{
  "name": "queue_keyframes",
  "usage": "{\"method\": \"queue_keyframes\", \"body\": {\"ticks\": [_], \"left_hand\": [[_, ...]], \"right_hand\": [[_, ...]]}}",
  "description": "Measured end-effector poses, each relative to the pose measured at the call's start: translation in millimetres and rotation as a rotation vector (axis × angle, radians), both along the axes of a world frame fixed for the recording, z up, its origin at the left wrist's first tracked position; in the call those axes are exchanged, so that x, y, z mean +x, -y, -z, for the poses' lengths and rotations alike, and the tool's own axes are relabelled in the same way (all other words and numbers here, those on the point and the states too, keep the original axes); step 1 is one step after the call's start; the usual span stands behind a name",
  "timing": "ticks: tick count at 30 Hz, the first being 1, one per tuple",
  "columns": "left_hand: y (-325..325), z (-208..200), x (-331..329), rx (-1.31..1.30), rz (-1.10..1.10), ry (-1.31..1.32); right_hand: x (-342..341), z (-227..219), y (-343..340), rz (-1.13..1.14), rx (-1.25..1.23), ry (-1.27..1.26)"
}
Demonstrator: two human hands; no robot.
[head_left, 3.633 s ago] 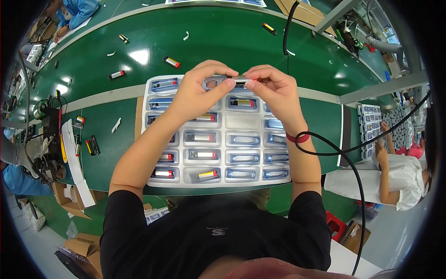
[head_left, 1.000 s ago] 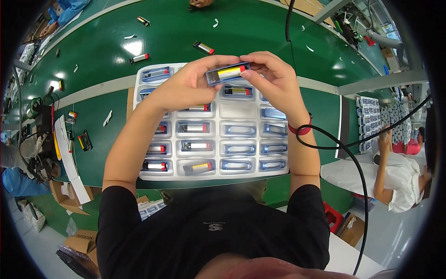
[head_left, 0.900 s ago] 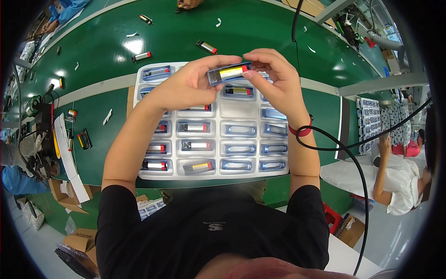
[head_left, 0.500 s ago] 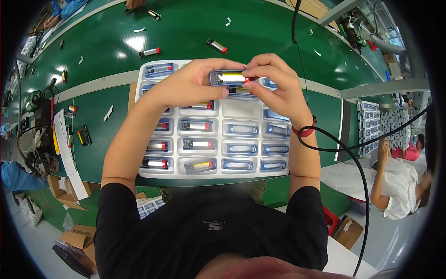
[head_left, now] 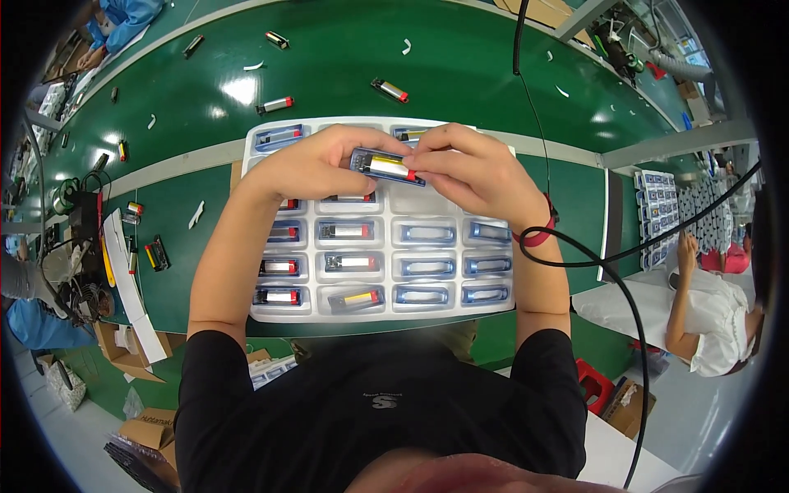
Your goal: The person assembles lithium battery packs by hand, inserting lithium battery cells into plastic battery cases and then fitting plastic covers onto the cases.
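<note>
Holding a blue case (head_left: 357,156) in the air at 12 o'clock over the white tray (head_left: 388,246), both hands at work. Inside the case: a silver-and-yellow cell (head_left: 383,166) with a red end cap (head_left: 411,175), red end toward 4 o'clock. Left hand (head_left: 316,164) partly curled, thumb below and forefinger above, the gap just wide enough for the case's 9 o'clock end. Right hand (head_left: 472,168) nearly closed, fingertips pinched at the red end; cannot tell whether they press on cell, case or both. Case tilts down toward its 4 o'clock end. Main risk, as I judge it: pushing the red end while the far end sits high could cock the cell against the case wall, scuffing its wrap or pinching any lead tucked beneath. Second risk: the left grip looks light, so a hard push might skid the case out and drop it into the vacant compartment (head_left: 419,201) between 4 and 5 o'clock of it, or onto filled neighbours. Black cable (head_left: 606,262) loops by the red wristband (head_left: 537,239) at 4 o'clock from the right hand; contact unclear, but a snag there could jerk the pinch. Also noted: 1 cased cell (head_left: 356,300) just past 6 o'clock on the tray sits askew in its compartment, perhaps poorly seated.
</note>
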State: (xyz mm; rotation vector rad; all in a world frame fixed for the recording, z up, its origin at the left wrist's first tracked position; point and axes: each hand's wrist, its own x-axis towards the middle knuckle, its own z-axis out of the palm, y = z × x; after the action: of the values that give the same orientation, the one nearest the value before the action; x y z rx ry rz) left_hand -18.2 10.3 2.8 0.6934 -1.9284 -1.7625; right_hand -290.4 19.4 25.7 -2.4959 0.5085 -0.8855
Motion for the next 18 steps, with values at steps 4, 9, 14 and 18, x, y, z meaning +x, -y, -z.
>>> {"method": "queue_keyframes", "body": {"ticks": [4,9,14,18], "left_hand": [[1.3,-2.1,2.4,0.061,-0.017,-0.036],[0.6,0.4,-2.8,0.090,-0.119,-0.080],[0.3,1.2,-5.8,-0.100,-0.148,-0.004],[2.7,-2.1,-6.0,0.050,-0.308,0.010]], "right_hand": [[12.5,7.2,-3.0,0.099,-0.260,0.038],[14.4,16.9,0.1,0.151,-0.294,0.152],[17.9,18.1,-0.7,0.156,-0.344,0.183],[14.3,16.6,1.1,0.259,-0.124,0.292]]}}
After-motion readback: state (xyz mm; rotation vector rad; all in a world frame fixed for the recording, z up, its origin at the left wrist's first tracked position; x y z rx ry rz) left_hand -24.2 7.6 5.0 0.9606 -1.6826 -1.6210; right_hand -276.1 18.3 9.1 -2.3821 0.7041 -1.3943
